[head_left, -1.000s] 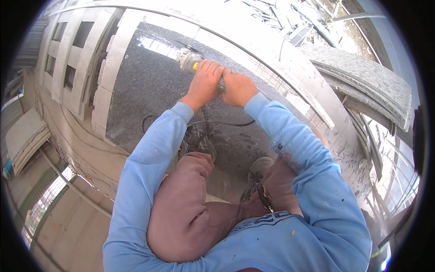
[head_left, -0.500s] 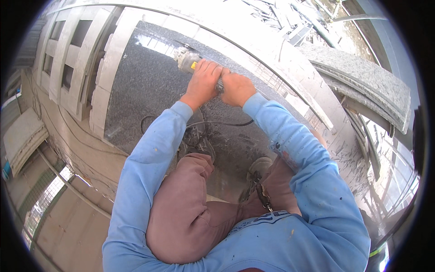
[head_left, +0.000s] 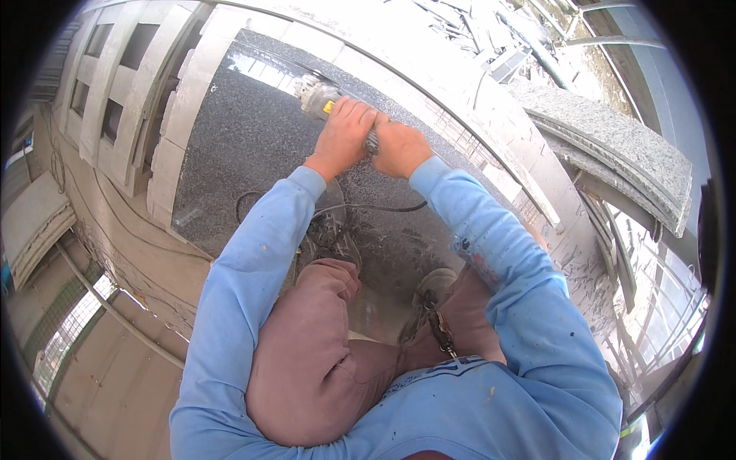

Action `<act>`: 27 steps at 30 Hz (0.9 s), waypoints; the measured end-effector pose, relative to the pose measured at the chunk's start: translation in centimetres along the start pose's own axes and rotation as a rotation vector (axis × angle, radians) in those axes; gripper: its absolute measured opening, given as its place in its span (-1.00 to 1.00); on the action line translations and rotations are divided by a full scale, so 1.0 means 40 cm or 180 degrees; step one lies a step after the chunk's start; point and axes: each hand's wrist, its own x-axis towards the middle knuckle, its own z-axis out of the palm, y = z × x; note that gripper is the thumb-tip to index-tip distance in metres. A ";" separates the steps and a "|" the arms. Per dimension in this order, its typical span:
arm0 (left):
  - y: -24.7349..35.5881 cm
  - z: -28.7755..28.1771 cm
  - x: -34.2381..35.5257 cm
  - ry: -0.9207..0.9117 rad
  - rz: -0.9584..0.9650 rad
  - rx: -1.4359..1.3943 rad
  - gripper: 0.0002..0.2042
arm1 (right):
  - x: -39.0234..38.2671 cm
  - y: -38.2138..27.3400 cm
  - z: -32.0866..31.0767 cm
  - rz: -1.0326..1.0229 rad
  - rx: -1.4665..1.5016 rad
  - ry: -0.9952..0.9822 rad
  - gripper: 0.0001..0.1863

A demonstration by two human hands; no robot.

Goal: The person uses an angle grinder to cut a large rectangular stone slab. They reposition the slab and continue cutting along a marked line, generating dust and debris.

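Head view: dusty silver-grey handheld grinder [head_left: 316, 101] above a dark grey speckled stone slab [head_left: 245, 138]

The person's bare left hand [head_left: 343, 138] is wrapped around the grinder's body just behind its yellow patch; the bare right hand [head_left: 401, 147] is closed around the rear end, beside the left. The grinder is at the slab's far part, near its far edge; whether its disc touches the stone cannot be told. A thin black cable [head_left: 376, 205] crosses above the slab's nearer part. Left of the slab is a pale slatted frame [head_left: 157, 73]; well to its right, stacked light grey speckled panels [head_left: 613, 142].
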 end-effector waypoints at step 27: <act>-0.052 -0.003 0.008 0.0199 0.0044 0.0199 -0.50 | 0.058 -0.018 -0.001 -0.0008 0.0011 -0.0096 -0.51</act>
